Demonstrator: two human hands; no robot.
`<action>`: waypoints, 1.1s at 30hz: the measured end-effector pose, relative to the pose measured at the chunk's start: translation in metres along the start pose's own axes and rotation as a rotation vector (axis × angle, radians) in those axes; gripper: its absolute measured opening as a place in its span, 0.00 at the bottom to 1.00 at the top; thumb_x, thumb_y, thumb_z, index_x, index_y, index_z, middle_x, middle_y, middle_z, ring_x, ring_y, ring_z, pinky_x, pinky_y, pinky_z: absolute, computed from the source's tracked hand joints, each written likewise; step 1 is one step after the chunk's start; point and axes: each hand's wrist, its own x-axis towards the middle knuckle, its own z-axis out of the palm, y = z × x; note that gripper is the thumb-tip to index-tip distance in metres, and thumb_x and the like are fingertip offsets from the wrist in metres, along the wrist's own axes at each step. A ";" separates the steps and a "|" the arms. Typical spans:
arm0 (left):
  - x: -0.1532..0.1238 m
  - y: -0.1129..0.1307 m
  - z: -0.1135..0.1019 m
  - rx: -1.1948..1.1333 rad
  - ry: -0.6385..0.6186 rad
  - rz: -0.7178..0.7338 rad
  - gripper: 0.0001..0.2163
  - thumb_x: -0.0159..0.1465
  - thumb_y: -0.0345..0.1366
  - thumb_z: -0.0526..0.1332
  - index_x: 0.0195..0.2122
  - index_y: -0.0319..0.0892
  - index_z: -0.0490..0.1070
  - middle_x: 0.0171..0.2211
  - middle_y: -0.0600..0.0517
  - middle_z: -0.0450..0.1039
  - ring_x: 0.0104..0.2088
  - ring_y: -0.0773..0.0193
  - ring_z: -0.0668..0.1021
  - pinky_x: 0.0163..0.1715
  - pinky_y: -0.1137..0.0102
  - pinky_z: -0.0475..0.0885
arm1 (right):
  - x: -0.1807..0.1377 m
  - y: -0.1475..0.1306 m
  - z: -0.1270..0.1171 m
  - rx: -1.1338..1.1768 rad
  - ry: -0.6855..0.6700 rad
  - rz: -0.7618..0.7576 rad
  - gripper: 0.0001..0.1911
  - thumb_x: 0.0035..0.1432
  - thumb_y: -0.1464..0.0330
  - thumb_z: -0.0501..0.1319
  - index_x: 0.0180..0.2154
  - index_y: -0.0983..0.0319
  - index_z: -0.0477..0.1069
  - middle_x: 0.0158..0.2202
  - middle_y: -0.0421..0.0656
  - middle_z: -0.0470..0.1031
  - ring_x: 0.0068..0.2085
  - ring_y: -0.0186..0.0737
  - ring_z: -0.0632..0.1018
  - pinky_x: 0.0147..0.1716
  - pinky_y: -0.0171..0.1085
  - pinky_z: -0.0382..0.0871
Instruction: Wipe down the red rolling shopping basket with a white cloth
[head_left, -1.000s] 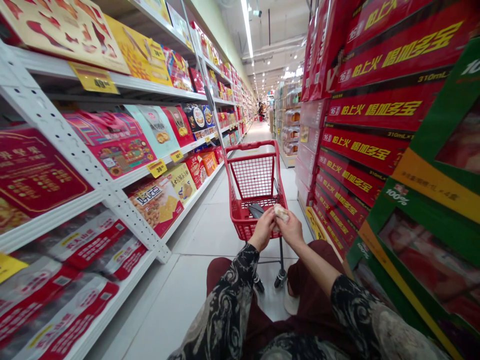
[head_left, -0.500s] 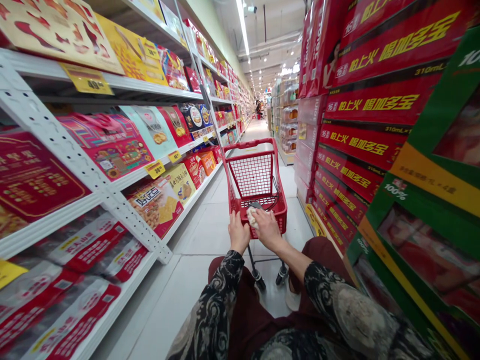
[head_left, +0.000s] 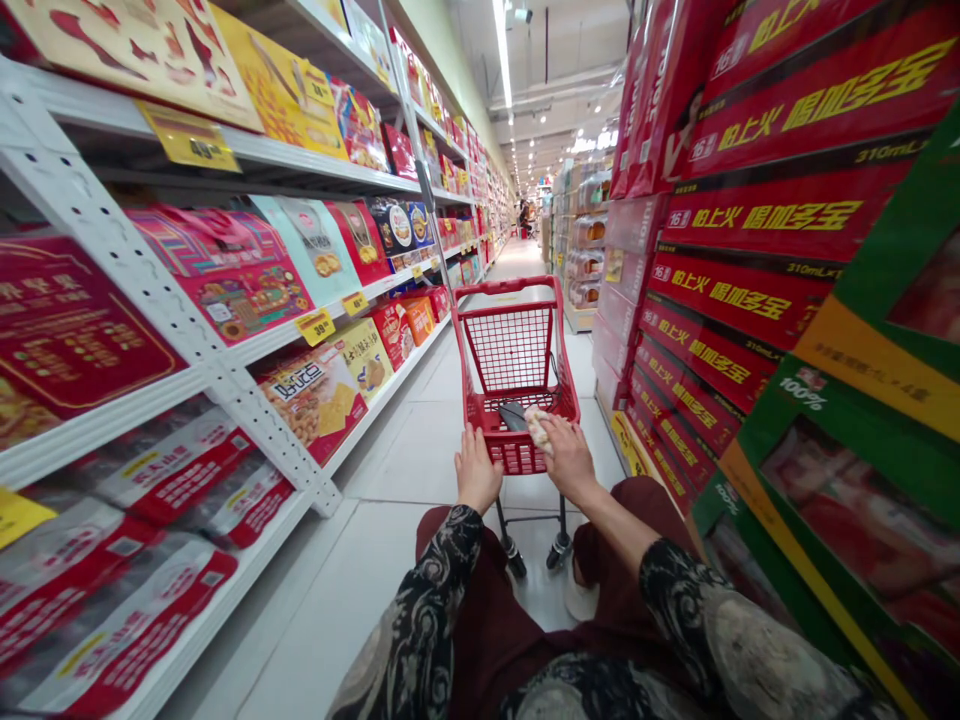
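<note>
A red shopping cart (head_left: 517, 455) with a mesh basket stands right in front of my knees. My left hand (head_left: 478, 472) lies against the near left corner of its rim, fingers stretched out and nothing in them. At the near right part of the rim, my right hand (head_left: 570, 458) is closed around a crumpled off-white cloth (head_left: 538, 428). Inside the basket, between the hands, sits a dark grey object (head_left: 513, 416) whose kind I cannot make out. A thin black cable runs along the basket's right side.
White shelving (head_left: 247, 352) with boxed biscuits and snacks lines the left side. Stacked red drink cartons (head_left: 742, 300) and green boxes (head_left: 817, 400) rise close on the right. The tiled aisle floor (head_left: 405, 445) stretches ahead, with a person (head_left: 524, 215) far off.
My right hand has moved right along the basket's near rim with the cloth, away from my left hand. The dark object now shows more fully. My left hand stays at the left corner.
</note>
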 end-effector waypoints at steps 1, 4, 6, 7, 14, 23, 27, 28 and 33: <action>-0.001 0.000 0.000 0.011 -0.014 0.004 0.31 0.55 0.30 0.54 0.61 0.35 0.49 0.65 0.38 0.41 0.64 0.52 0.49 0.58 0.52 0.52 | 0.003 -0.012 0.005 0.014 -0.036 -0.030 0.25 0.50 0.77 0.55 0.52 0.66 0.64 0.55 0.52 0.65 0.57 0.48 0.64 0.56 0.50 0.53; -0.002 -0.003 -0.001 0.034 -0.025 0.015 0.31 0.55 0.30 0.55 0.61 0.36 0.48 0.65 0.39 0.41 0.64 0.53 0.50 0.58 0.53 0.53 | 0.012 -0.040 0.016 0.060 -0.136 -0.091 0.26 0.49 0.76 0.57 0.53 0.64 0.64 0.55 0.52 0.66 0.56 0.48 0.66 0.55 0.50 0.54; -0.002 -0.006 -0.001 0.031 -0.017 0.017 0.31 0.55 0.30 0.55 0.61 0.38 0.49 0.65 0.40 0.42 0.64 0.52 0.50 0.58 0.52 0.54 | 0.014 -0.046 0.018 0.082 -0.169 -0.107 0.27 0.49 0.77 0.57 0.52 0.64 0.64 0.55 0.51 0.66 0.56 0.47 0.66 0.55 0.50 0.55; -0.001 -0.008 -0.001 0.021 -0.012 0.018 0.31 0.55 0.30 0.55 0.61 0.38 0.49 0.65 0.40 0.42 0.64 0.51 0.50 0.57 0.52 0.55 | 0.015 -0.044 0.018 0.089 -0.169 -0.108 0.26 0.48 0.77 0.57 0.52 0.64 0.65 0.55 0.51 0.66 0.56 0.47 0.66 0.55 0.50 0.55; 0.003 -0.023 0.005 -0.123 0.059 0.048 0.30 0.55 0.28 0.54 0.61 0.36 0.49 0.64 0.40 0.45 0.64 0.53 0.51 0.59 0.54 0.53 | 0.009 -0.006 0.004 0.054 0.065 -0.003 0.20 0.50 0.78 0.53 0.47 0.65 0.68 0.53 0.52 0.67 0.56 0.48 0.65 0.55 0.51 0.55; -0.008 -0.054 0.019 -0.195 0.050 -0.033 0.31 0.54 0.25 0.52 0.61 0.28 0.48 0.63 0.36 0.46 0.64 0.56 0.51 0.61 0.61 0.52 | 0.002 -0.053 0.033 -0.074 0.007 -0.378 0.18 0.59 0.74 0.51 0.52 0.64 0.65 0.54 0.50 0.67 0.53 0.45 0.66 0.49 0.44 0.58; -0.024 -0.051 0.027 -0.161 0.000 -0.015 0.31 0.53 0.25 0.52 0.60 0.29 0.49 0.63 0.36 0.47 0.63 0.56 0.51 0.61 0.59 0.53 | -0.016 -0.054 0.049 -0.173 -0.113 -0.387 0.17 0.59 0.73 0.53 0.50 0.63 0.66 0.51 0.50 0.69 0.48 0.45 0.69 0.42 0.42 0.59; -0.027 -0.049 0.029 -0.154 -0.010 -0.009 0.31 0.53 0.25 0.52 0.60 0.29 0.49 0.63 0.36 0.47 0.63 0.56 0.52 0.61 0.59 0.53 | -0.021 -0.051 0.051 -0.193 -0.143 -0.377 0.16 0.59 0.73 0.53 0.50 0.63 0.67 0.50 0.50 0.70 0.46 0.45 0.69 0.41 0.41 0.59; -0.034 -0.041 0.030 -0.110 -0.038 0.013 0.31 0.53 0.24 0.52 0.61 0.34 0.50 0.63 0.38 0.48 0.63 0.56 0.52 0.60 0.57 0.54 | -0.035 -0.040 0.046 -0.170 -0.112 -0.322 0.17 0.57 0.74 0.54 0.48 0.63 0.68 0.47 0.50 0.71 0.44 0.43 0.69 0.40 0.41 0.58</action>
